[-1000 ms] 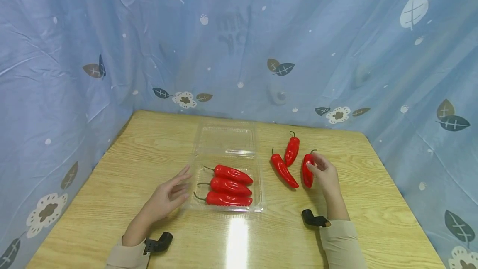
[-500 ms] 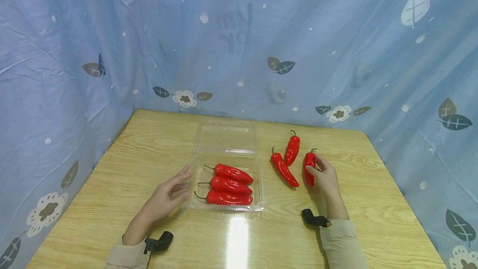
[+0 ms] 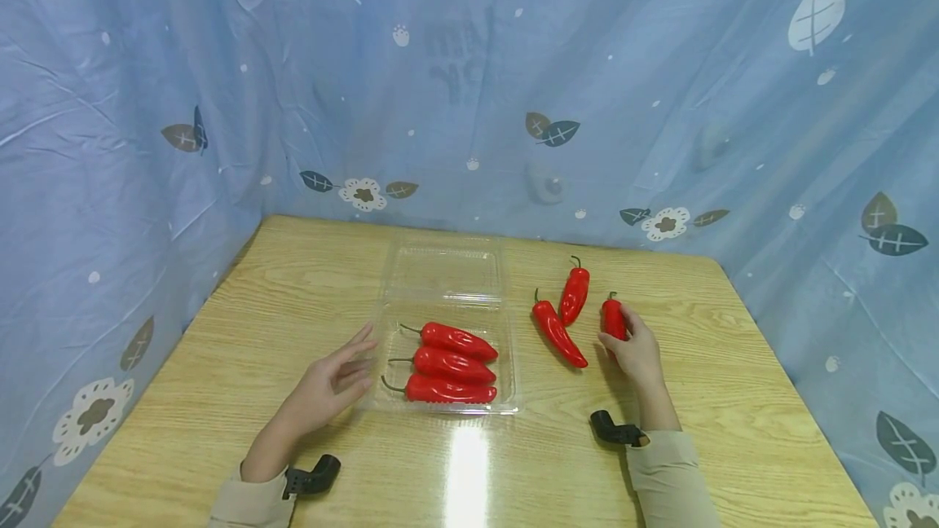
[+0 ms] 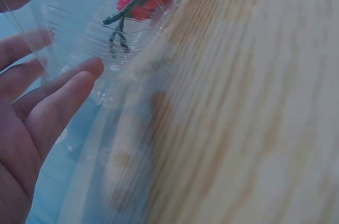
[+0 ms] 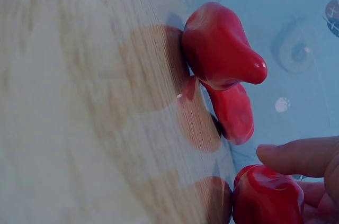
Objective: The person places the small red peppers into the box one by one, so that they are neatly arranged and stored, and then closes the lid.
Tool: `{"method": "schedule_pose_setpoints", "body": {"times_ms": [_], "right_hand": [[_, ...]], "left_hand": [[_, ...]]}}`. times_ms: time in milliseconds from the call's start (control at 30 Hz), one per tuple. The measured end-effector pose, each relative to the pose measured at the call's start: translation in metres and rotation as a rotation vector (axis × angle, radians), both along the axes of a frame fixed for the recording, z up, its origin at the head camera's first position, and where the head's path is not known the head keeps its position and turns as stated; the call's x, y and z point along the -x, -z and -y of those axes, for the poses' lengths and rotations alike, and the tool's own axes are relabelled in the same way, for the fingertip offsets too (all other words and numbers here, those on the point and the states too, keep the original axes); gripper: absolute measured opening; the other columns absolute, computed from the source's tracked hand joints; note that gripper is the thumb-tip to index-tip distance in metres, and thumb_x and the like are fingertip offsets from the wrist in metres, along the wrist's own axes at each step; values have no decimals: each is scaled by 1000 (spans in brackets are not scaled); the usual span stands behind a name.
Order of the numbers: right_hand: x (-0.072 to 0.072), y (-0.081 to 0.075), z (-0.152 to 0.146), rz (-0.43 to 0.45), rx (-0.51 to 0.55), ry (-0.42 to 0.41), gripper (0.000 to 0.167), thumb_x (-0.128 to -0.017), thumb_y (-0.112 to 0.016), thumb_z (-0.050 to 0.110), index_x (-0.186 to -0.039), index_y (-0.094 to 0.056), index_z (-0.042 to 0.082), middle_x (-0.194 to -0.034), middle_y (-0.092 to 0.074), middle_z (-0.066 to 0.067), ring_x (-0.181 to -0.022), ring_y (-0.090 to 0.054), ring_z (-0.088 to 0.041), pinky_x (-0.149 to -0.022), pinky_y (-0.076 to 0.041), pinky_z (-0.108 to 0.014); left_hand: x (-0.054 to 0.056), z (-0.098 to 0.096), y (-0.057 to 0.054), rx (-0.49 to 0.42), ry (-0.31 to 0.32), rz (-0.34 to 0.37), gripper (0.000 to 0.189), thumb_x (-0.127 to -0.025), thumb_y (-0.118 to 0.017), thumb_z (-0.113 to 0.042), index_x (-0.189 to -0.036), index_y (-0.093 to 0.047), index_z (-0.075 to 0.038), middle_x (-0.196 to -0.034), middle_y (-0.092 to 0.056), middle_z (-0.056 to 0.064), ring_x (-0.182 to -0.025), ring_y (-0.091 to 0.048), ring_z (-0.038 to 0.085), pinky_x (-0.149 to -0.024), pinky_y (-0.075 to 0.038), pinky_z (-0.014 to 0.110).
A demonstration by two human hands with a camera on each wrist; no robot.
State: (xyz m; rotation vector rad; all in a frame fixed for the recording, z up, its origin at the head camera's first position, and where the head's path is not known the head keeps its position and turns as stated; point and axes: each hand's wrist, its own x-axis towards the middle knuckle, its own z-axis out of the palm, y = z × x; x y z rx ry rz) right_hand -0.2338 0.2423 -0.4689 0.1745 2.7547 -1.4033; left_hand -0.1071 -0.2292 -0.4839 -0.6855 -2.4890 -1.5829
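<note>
In the head view my right hand [image 3: 640, 353] holds a glossy red chili pepper [image 3: 613, 320] on the right of the table, thumb on one side and fingers on the other. The right wrist view shows the thumb [image 5: 302, 158] over this pepper [image 5: 267, 197], which is low against the table. My left hand [image 3: 323, 391], fingers extended and slightly spread, is at the left edge of a clear plastic clamshell box [image 3: 512, 357]. Three red peppers [image 3: 453, 366] lie side by side in its base, stems to the left. Its lid [image 3: 446, 274] is folded back, away from me.
Two more red peppers, one farther back [image 3: 575, 293] and one nearer [image 3: 559, 334], lie close together between the box and my right hand. Beyond the wooden table [image 3: 308, 267] hangs a blue patterned curtain [image 3: 469, 88]. Both wrists carry black camera mounts.
The pepper at my right hand has turned slightly and shifted a little to the right, deeper between thumb and fingers. My left hand and the box have stayed put.
</note>
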Motion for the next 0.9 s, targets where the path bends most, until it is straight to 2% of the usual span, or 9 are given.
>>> {"method": "schedule_pose_setpoints", "body": {"times_ms": [233,467,700,800,900], "right_hand": [[-1,0,-2,4,9,41,69,-91,-58,8,-150,-22,3,-149,-31,-29,-136,-33,-44,-109,-38,-53],[-2,1,-2,-4,54,86,65,-90,-56,6,-149,-27,3,-149,-33,-26,-135,-35,-42,-108,-40,-52],[-4,0,0,-3,103,97,63,-91,-55,5,-148,-28,1,-151,-32,-22,-136,-35,-39,-107,-41,-49],[-4,-3,0,-15,131,95,61,-92,-56,7,-148,-30,3,-151,-34,-18,-136,-37,-36,-107,-42,-46],[-4,-5,1,-25,151,84,60,-93,-57,10,-147,-32,4,-150,-36,-16,-136,-39,-33,-103,-47,-32]], "left_hand": [[0,0,0,-9,3,6,50,-91,-60,-1,-137,-42,8,-154,-21,24,-115,-56,42,-92,-53,42],[0,0,1,-16,9,-5,50,-91,-60,-1,-136,-42,9,-154,-21,23,-115,-55,42,-92,-53,42],[-1,0,-1,-21,17,-9,51,-91,-60,0,-137,-41,9,-154,-21,23,-116,-54,43,-92,-52,43],[-1,0,-1,-17,16,-13,51,-91,-60,0,-137,-41,9,-154,-21,24,-116,-54,43,-92,-52,44],[-1,0,-2,-16,15,-8,50,-91,-60,0,-137,-41,9,-154,-21,24,-116,-54,42,-92,-52,44]]}}
